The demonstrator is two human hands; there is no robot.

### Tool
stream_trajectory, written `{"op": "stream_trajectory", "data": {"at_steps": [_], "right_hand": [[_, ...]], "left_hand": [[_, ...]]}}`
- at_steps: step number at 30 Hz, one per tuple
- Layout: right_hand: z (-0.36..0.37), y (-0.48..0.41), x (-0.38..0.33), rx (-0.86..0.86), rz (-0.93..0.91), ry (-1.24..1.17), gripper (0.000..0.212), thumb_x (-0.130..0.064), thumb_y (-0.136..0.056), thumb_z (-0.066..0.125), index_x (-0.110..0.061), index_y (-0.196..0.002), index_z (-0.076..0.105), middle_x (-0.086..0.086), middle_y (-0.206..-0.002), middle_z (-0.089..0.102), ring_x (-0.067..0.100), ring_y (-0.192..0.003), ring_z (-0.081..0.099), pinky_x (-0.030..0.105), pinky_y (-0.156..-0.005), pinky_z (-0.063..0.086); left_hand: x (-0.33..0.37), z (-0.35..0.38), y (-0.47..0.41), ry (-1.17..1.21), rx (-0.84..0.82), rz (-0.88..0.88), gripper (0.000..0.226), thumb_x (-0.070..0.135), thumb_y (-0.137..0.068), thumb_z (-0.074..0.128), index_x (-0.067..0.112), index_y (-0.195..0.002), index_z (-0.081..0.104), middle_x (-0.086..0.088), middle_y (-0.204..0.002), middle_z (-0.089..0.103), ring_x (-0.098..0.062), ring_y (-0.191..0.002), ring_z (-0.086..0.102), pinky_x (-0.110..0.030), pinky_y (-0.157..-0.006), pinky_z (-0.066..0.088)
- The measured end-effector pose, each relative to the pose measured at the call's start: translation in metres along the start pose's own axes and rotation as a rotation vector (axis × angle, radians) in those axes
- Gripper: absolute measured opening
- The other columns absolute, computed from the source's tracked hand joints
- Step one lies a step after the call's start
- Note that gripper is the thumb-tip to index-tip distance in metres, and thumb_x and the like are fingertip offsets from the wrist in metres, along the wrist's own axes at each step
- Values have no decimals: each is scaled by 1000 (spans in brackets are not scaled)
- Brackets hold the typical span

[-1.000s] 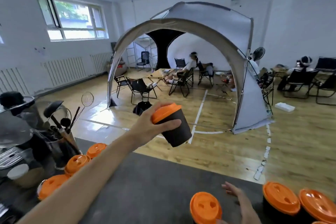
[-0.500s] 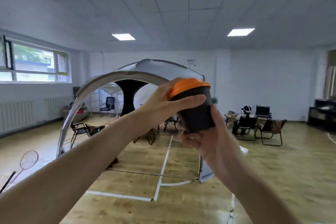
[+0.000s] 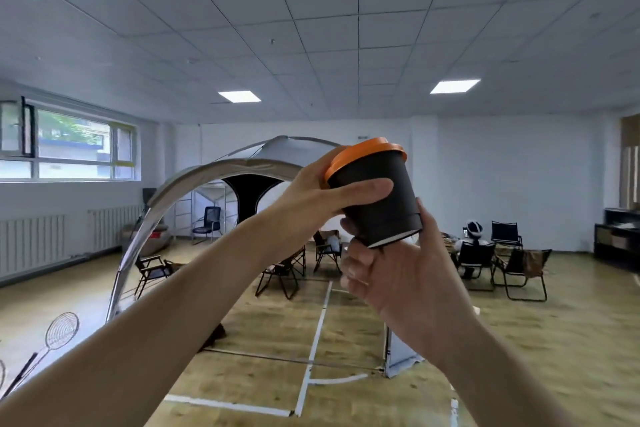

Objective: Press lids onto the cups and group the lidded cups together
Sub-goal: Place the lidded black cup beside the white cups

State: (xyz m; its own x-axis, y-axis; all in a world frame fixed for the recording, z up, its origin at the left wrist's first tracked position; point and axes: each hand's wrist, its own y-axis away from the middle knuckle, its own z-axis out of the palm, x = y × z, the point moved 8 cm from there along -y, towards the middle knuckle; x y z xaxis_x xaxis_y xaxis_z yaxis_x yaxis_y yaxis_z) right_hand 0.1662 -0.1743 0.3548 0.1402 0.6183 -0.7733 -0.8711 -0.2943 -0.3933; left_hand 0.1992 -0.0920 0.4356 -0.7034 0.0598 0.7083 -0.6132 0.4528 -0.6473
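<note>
Holding cup aloft, lid looks seated: left grip wraps its wall from 9 o'clock, right grip curls round base; grouping remains.

Bright ceiling panels, daylight through window, edges bowed, soft foreground blur

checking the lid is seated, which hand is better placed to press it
Left, probably: the left hand grips the cup right at the orange lid, while the right hand holds the base from below.

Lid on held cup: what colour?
Orange lid on the black cup; head view shows it best.
</note>
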Motion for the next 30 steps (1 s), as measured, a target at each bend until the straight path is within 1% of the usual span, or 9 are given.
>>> {"op": "stream_trajectory", "data": {"at_steps": [4, 6, 11, 17, 19, 22, 24, 27, 30], "right_hand": [[-1, -2, -4, 29, -79, 160, 83, -74, -87, 31, -2, -102, 70, 15, -78, 59, 25, -65, 57, 37, -65, 47], [0, -5, -7, 68, -103, 225, 78, -71, -84, 35, -3, -101, 68, 15, -76, 58, 25, -64, 56, 37, -64, 45], [5, -6, -3, 38, -26, 114, 76, -71, -84, 36, -2, -106, 61, 8, -65, 54, 19, -57, 52, 31, -59, 44], [4, -4, 4, -26, 79, 2, 81, -73, -90, 33, -2, -98, 71, 6, -65, 47, 19, -59, 51, 29, -60, 46], [0, -6, 3, 23, 45, 89, 82, -73, -91, 31, -4, -95, 73, 9, -69, 56, 21, -61, 54, 32, -62, 46], [-9, -10, -7, 148, -97, 283, 80, -72, -85, 35, -3, -105, 70, 16, -78, 62, 24, -64, 56, 36, -61, 42], [-8, -10, -7, 149, -99, 273, 79, -71, -87, 33, -3, -104, 68, 15, -73, 60, 23, -61, 54, 35, -60, 42], [4, -7, 3, 47, 33, 82, 81, -72, -94, 26, -2, -98, 67, 7, -62, 50, 19, -57, 50, 30, -57, 44], [2, -6, 0, 51, -27, 149, 81, -72, -93, 28, -3, -103, 68, 12, -72, 58, 21, -61, 55, 32, -60, 46]], "left_hand": [[10, -8, 0, -43, 19, 31, 54, 39, -71, 87, 32, -120, 67, 3, -114, 75, -16, -111, 71, -43, -101, 56], [12, -8, 1, -62, 2, 34, 55, 37, -73, 87, 30, -122, 66, 3, -115, 74, -16, -110, 71, -42, -100, 56], [5, -9, 4, -12, 28, 32, 68, 39, -68, 86, 25, -130, 63, -4, -121, 72, -24, -115, 70, -53, -101, 56], [-7, -9, 8, 91, -20, -34, 75, 33, -69, 86, 20, -138, 58, -13, -124, 69, -29, -116, 69, -42, -93, 58], [-9, -8, 8, 79, -20, -38, 71, 32, -72, 87, 22, -137, 58, -11, -125, 70, -27, -117, 69, -43, -97, 57], [-8, -9, 8, -13, 6, -34, 64, 34, -75, 86, 27, -133, 60, -1, -119, 72, -18, -112, 70, -37, -92, 57], [-7, -10, 7, -3, 17, -33, 70, 37, -70, 89, 24, -133, 61, -2, -122, 72, -20, -115, 69, -43, -100, 57], [-1, -11, 6, 55, 17, -16, 70, 37, -67, 86, 21, -131, 63, -9, -124, 70, -26, -118, 68, -52, -106, 53], [3, -13, 5, 5, 29, -6, 62, 36, -71, 86, 26, -128, 64, -4, -121, 72, -22, -117, 69, -51, -107, 53]]}}
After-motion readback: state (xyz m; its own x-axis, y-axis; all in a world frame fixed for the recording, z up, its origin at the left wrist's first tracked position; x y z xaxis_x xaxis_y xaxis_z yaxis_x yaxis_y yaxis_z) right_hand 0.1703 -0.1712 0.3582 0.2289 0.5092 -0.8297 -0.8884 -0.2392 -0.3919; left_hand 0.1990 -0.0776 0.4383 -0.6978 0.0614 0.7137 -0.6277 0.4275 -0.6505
